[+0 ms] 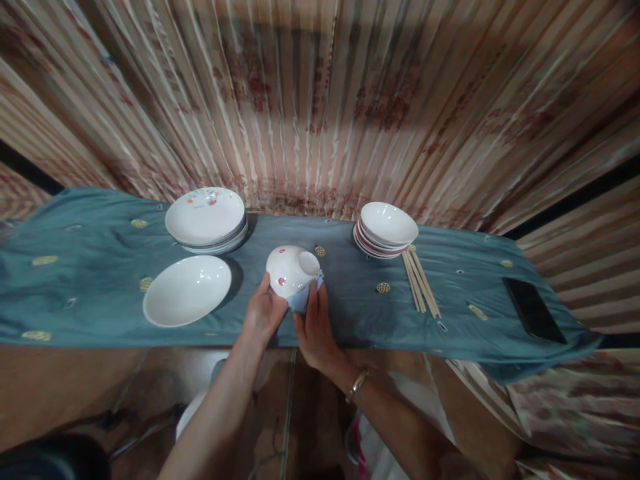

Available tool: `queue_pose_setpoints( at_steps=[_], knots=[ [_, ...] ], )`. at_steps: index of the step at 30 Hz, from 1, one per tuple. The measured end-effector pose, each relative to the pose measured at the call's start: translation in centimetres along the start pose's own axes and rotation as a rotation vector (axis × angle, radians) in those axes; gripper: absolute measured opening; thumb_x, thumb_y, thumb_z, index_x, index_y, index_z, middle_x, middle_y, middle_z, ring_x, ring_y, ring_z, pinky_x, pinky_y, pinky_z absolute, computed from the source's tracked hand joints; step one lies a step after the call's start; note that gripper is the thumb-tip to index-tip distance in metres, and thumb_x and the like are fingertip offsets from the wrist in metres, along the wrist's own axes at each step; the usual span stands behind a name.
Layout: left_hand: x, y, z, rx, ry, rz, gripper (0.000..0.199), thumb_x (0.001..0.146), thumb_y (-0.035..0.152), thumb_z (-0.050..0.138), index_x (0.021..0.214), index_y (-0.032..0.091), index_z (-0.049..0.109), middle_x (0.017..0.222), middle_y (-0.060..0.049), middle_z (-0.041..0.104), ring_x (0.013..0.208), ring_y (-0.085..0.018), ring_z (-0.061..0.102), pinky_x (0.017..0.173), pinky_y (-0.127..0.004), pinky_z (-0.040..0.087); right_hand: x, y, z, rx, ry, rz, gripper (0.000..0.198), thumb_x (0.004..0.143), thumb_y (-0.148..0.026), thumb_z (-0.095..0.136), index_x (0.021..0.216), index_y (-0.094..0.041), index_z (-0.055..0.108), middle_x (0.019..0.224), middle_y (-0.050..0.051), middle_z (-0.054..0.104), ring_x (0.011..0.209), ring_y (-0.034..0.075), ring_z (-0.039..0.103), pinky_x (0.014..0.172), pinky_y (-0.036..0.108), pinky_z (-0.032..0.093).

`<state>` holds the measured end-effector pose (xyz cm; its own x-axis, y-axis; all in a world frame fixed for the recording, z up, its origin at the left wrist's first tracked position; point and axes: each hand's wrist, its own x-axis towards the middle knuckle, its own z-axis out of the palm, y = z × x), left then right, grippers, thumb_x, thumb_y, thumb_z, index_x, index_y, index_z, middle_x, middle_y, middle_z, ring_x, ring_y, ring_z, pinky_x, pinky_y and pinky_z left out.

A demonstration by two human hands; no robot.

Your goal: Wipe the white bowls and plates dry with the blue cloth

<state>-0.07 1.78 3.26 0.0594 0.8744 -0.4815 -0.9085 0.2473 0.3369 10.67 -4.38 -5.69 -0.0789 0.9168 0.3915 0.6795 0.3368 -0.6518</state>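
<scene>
A white bowl (284, 263) with small red flower prints is tipped so its outside and foot ring face up. My left hand (263, 309) grips the bowl's left edge, thumb on its side. In my right hand (315, 327) is a light blue cloth (301, 297), pressed by the fingers against the bowl's lower right outside. Part of the cloth lies hidden under those fingers. Left of my hands a large white bowl (187, 291) rests on the green tablecloth (345, 320).
Behind the large bowl stands a stack of plates (207, 217), the top one flowered. Several small bowls (387, 225) are stacked at the back right, with wooden chopsticks (420, 283) in front. A dark phone (534, 309) lies near the right end. Curtains hang behind the table.
</scene>
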Motion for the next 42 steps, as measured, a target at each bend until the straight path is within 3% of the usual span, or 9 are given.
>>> queue_pose_setpoints(
  at_steps=[7,10,13,15,18,23,32,38,42],
  knots=[
    [0.1,-0.9,-0.2,0.085,-0.024,0.045,0.042,0.099,0.028,0.048,0.133,0.008,0.06,0.109,-0.016,0.077,0.108,-0.027,0.071,0.1,-0.042,0.054,0.0,-0.5,-1.3,-0.17,-0.06,-0.217,0.069,0.097,-0.018,0.047,0.159,-0.012,0.018,0.166,0.02,0.018,0.156,0.034,0.008,0.12,0.062,0.032],
    [0.1,-1.2,-0.7,0.139,-0.036,0.081,0.025,0.091,0.024,0.061,0.108,0.009,0.071,0.093,-0.013,0.077,0.094,-0.024,0.073,0.091,-0.035,0.058,0.7,-0.4,-2.3,-0.215,-0.051,-0.323,0.058,0.098,-0.013,0.042,0.155,-0.014,0.03,0.163,0.017,0.032,0.156,0.029,0.014,0.121,0.057,0.032],
    [-0.5,-1.7,-0.7,0.21,-0.076,0.184,0.004,0.081,0.016,0.072,0.08,0.012,0.071,0.077,-0.006,0.073,0.073,-0.016,0.07,0.08,-0.026,0.057,1.6,-0.6,-3.2,-0.236,-0.025,-0.366,0.052,0.101,-0.014,0.038,0.152,-0.018,0.037,0.16,0.013,0.039,0.155,0.026,0.019,0.122,0.054,0.029],
    [-0.9,-2.0,-0.5,0.265,-0.127,0.238,0.009,0.073,0.014,0.078,0.07,0.013,0.069,0.07,-0.002,0.07,0.064,-0.011,0.065,0.073,-0.022,0.054,2.2,-0.8,-3.7,-0.229,-0.015,-0.352,0.05,0.101,-0.016,0.039,0.151,-0.02,0.041,0.159,0.011,0.041,0.154,0.025,0.023,0.123,0.053,0.026],
    [-1.5,-2.5,-0.1,0.324,-0.178,0.279,0.014,0.065,0.018,0.083,0.069,0.014,0.07,0.068,0.0,0.069,0.061,-0.01,0.062,0.066,-0.021,0.05,3.1,-1.4,-4.8,-0.207,-0.012,-0.292,0.049,0.1,-0.02,0.043,0.15,-0.022,0.044,0.158,0.01,0.043,0.153,0.026,0.027,0.124,0.054,0.02],
    [-1.8,-3.0,0.1,0.408,-0.194,0.257,0.019,0.064,0.021,0.084,0.069,0.014,0.067,0.064,0.003,0.064,0.057,-0.009,0.057,0.058,-0.019,0.044,4.3,-1.7,-6.6,-0.164,0.035,-0.243,0.051,0.1,-0.029,0.041,0.151,-0.023,0.042,0.16,0.01,0.039,0.153,0.027,0.024,0.125,0.056,0.011],
    [-2.1,-3.5,0.6,0.477,-0.252,0.229,0.03,0.061,0.034,0.089,0.062,0.014,0.066,0.06,0.001,0.064,0.055,-0.01,0.054,0.057,-0.021,0.043,6.6,0.3,-8.0,0.061,0.17,-0.066,0.053,0.102,-0.034,0.032,0.152,-0.02,0.04,0.156,0.012,0.043,0.147,0.025,0.036,0.122,0.049,0.028],
    [-2.0,-2.7,0.3,0.449,-0.254,0.257,0.024,0.059,0.028,0.087,0.065,0.015,0.068,0.06,0.001,0.064,0.056,-0.01,0.056,0.058,-0.021,0.044,6.1,-1.5,-7.0,-0.028,0.145,-0.211,0.051,0.098,-0.026,0.036,0.148,-0.02,0.048,0.159,0.009,0.041,0.153,0.026,0.025,0.124,0.053,0.023],
    [-2.2,-2.0,0.0,0.443,-0.204,0.243,0.019,0.058,0.021,0.082,0.073,0.016,0.071,0.065,-0.002,0.069,0.072,-0.018,0.067,0.071,-0.026,0.051,5.3,-3.0,-6.6,-0.087,0.04,-0.28,0.051,0.095,-0.025,0.043,0.145,-0.025,0.052,0.157,0.006,0.045,0.153,0.029,0.024,0.124,0.057,0.017]
  ],
)
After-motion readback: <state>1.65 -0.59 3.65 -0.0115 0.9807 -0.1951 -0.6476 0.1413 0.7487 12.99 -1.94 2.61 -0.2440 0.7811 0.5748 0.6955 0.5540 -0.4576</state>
